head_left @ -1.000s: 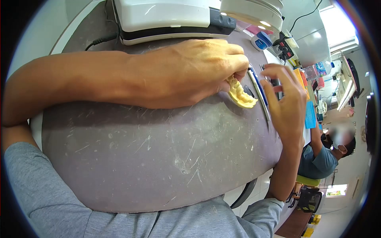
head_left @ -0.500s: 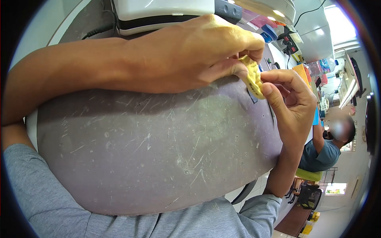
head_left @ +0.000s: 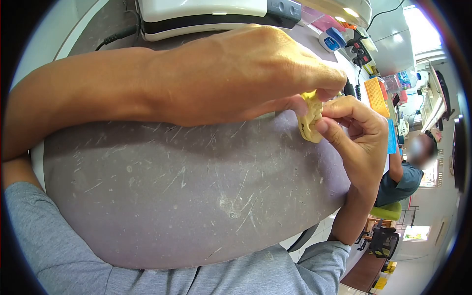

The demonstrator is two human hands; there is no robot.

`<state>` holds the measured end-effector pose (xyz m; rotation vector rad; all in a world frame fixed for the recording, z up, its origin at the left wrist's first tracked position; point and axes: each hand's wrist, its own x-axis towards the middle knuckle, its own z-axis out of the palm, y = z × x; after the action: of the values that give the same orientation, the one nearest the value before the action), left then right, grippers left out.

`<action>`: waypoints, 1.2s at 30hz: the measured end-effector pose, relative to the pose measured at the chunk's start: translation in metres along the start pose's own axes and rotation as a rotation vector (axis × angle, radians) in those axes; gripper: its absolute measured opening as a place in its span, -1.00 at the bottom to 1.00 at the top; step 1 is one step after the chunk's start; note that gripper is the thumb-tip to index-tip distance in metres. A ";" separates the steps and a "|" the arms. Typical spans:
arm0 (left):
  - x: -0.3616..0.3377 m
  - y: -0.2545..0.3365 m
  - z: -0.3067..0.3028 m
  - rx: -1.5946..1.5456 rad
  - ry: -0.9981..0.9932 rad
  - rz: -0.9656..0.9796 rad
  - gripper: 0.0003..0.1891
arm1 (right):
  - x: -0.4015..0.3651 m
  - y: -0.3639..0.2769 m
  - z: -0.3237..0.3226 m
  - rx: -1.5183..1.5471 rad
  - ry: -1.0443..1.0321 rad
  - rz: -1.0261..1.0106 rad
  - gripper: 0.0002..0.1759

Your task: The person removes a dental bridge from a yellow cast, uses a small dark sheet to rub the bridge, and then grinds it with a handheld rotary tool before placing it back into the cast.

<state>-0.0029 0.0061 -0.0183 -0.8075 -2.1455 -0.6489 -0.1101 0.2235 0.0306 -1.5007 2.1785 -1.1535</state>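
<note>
A pale yellow dental cast (head_left: 309, 129) with a row of teeth and dark marks on its side is held above the bench. My left hand (head_left: 255, 73) comes across from the left, its thumb and bent fingers closed round the upper end of the cast. On the other side, my right hand (head_left: 366, 137) pinches at the toothed side with thumb and index finger, its other fingers curled. Whether something small sits between those right fingertips is hidden. Part of the cast is covered by my left fingers.
The grey bench top (head_left: 196, 196) is scratched. A white device with a black band (head_left: 206, 11) stands at the back, near a blue-and-white jar (head_left: 333, 39). A lamp head (head_left: 344, 9) hangs above. A masked co-worker (head_left: 405, 177) sits to the right, beyond an orange item (head_left: 376, 97).
The cast has come down a little toward me and turned, showing more of its marked side. My left fingers have shifted right, and my right thumb and index finger have moved left onto the cast.
</note>
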 end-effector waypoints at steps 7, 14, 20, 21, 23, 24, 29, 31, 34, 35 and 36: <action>0.001 0.001 0.001 0.025 0.004 -0.026 -0.62 | -0.002 -0.002 0.003 -0.056 -0.004 -0.038 -0.82; 0.000 0.001 0.000 0.034 0.019 0.005 -0.67 | -0.005 -0.002 0.004 -0.193 -0.009 -0.177 -0.75; 0.000 0.002 0.000 0.023 0.011 0.004 -0.62 | -0.006 -0.004 0.005 -0.186 0.005 -0.131 -0.75; 0.000 0.002 -0.001 0.015 -0.010 -0.014 -0.62 | -0.006 -0.003 0.005 -0.186 0.006 -0.133 -0.75; 0.000 0.002 -0.001 0.022 -0.009 -0.011 -0.62 | -0.006 -0.003 0.005 -0.225 0.008 -0.175 -0.78; 0.000 0.003 -0.001 0.028 -0.006 -0.009 -0.62 | -0.007 -0.002 0.005 -0.226 0.009 -0.176 -0.78; 0.000 0.005 -0.003 0.023 -0.043 -0.042 -0.62 | -0.009 -0.007 0.007 -0.295 0.032 -0.173 -0.81; 0.000 0.005 -0.003 0.014 -0.045 -0.047 -0.63 | -0.009 -0.007 0.008 -0.300 0.042 -0.181 -0.81; 0.000 0.006 -0.004 0.025 -0.045 -0.048 -0.64 | -0.010 -0.008 0.010 -0.338 0.074 -0.200 -0.80; 0.000 0.006 -0.004 0.024 -0.054 -0.059 -0.64 | -0.010 -0.009 0.010 -0.368 0.097 -0.212 -0.80; -0.001 0.007 -0.005 0.024 -0.063 -0.070 -0.65 | -0.011 -0.009 0.010 -0.368 0.097 -0.212 -0.80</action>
<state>0.0045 0.0074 -0.0147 -0.7522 -2.2430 -0.6395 -0.0933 0.2266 0.0282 -1.9007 2.4473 -0.9355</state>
